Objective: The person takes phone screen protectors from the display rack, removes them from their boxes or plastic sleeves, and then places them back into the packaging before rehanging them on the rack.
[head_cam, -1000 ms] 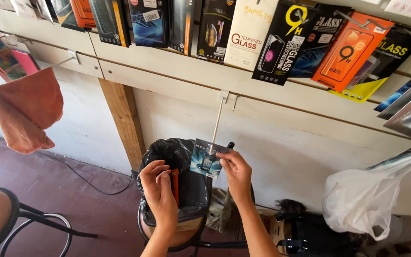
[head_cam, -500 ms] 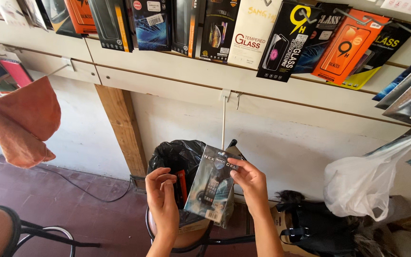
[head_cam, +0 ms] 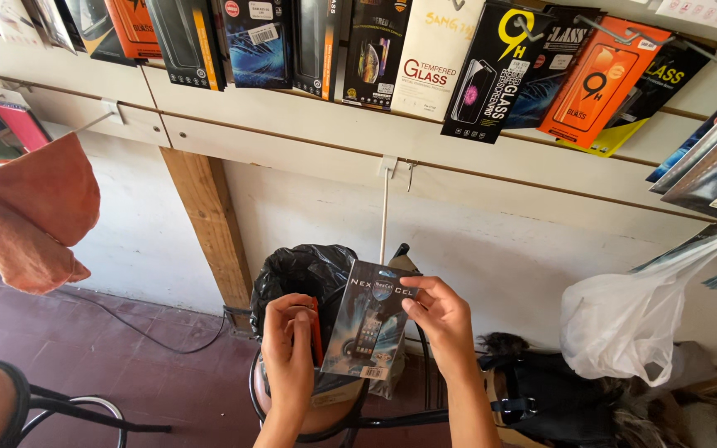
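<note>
The right hand (head_cam: 441, 319) has its grip clamped on the upper right edge of a clear-sleeved screen protector packet (head_cam: 371, 323), held upright just below the bare metal display hook (head_cam: 384, 211) that juts from the slat wall (head_cam: 309, 158). The left hand (head_cam: 288, 353), just left of the packet, is closed around a red-edged phone (head_cam: 315, 332). Behind the packet sits a bin with a black liner (head_cam: 304, 270); an orange cloth (head_cam: 35, 211) hangs well to its left.
</note>
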